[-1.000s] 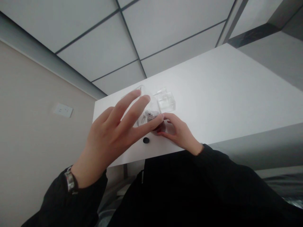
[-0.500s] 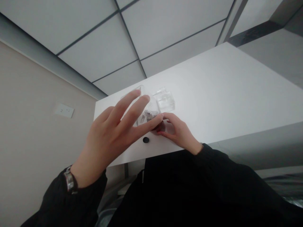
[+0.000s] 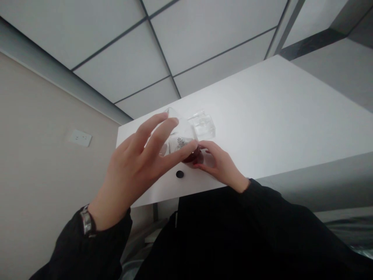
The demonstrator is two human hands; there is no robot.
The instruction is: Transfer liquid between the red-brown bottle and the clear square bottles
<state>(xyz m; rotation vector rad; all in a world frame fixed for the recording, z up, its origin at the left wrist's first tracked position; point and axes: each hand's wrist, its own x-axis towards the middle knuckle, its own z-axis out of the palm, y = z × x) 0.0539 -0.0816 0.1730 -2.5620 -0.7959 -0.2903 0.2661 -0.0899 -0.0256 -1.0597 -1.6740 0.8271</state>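
My left hand reaches over the near left part of the table, its fingers spread and raised. Its thumb stretches across a clear container with a dark red rounded end and dark print on a pale patch. Whether the thumb presses on it or only passes in front, I cannot tell. From the other side, my right hand curls its thumb and fingers at the red end. Part of the container is hidden behind the left hand. Closer to the table's edge lies a small black disc, apart from both hands.
A clear, box-like piece rests just beyond the container, with more clear material behind my left fingers. The white table extends to the right. Large pale panels rise behind it, and a wall socket is at left.
My left fingers have shifted slightly to the left, and the thumb has drawn back a little. More of the container's red end and printed patch shows. My right hand stays nearly still.
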